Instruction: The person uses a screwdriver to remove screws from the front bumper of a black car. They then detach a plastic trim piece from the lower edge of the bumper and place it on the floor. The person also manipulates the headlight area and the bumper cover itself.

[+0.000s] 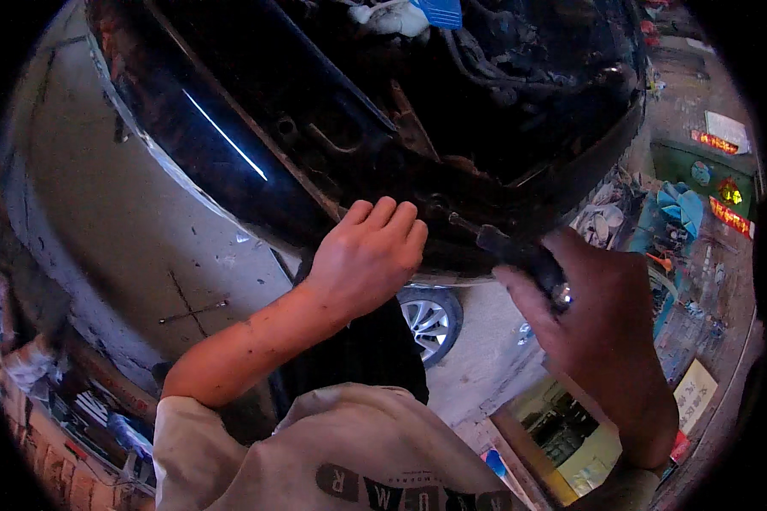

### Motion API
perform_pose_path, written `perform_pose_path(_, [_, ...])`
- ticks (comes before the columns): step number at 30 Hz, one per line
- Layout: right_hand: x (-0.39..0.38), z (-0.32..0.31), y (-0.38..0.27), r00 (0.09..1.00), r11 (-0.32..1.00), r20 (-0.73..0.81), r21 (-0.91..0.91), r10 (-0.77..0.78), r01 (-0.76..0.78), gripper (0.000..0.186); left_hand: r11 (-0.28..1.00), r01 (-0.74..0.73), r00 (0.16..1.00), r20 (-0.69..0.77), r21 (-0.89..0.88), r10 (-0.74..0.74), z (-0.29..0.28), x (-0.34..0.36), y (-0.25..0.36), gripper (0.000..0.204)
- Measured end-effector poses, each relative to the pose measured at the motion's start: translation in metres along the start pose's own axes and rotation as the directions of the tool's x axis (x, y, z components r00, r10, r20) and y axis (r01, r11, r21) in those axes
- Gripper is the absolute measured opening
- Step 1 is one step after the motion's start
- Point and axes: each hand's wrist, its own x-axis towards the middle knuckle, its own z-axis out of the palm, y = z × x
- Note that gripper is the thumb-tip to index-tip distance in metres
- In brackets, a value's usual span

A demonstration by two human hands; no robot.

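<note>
A car's dark front end with an opened engine bay (503, 111) fills the upper middle. My left hand (371, 251) rests at the near edge of its black front panel (230, 153). Its fingers are curled together and bent downward; the fingertips are hidden, and I cannot make out what they hold. To the right, my right hand (596, 289) is closed around a dark-bodied tool (524, 257) with a thin metal shaft, like a driver. The shaft points left toward a small round hole or fastener in the front crosspiece (439, 203).
A loose wheel (430, 324) lies on the floor below the car. A cross-shaped wrench (194, 311) lies at the left. Cluttered goods and tools line the right side around a blue item (680, 209). A blue-and-white object (439, 12) sits over the engine bay.
</note>
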Motion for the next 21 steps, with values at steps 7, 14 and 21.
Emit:
perform_pose_path(7, [-0.001, 0.008, 0.008, 0.934, 0.934, -0.138, -0.190, -0.330, 0.302, 0.027, 1.000, -0.022, 0.998, -0.051, 0.013, 0.023, 0.007, -0.001, 0.000, 0.012])
perform_pose_path(14, [-0.001, 0.007, 0.018, 0.845, 0.795, -0.081, -0.396, -0.528, 0.459, 0.031, 1.000, -0.015, 0.999, -0.033, 0.014, 0.016, 0.006, -0.002, -0.001, 0.015])
perform_pose_path(21, [-0.003, 0.003, 0.018, 0.894, 0.859, -0.075, -0.324, -0.441, 0.396, 0.048, 1.000, -0.011, 1.000, -0.021, 0.006, 0.011, 0.006, -0.002, -0.001, 0.015])
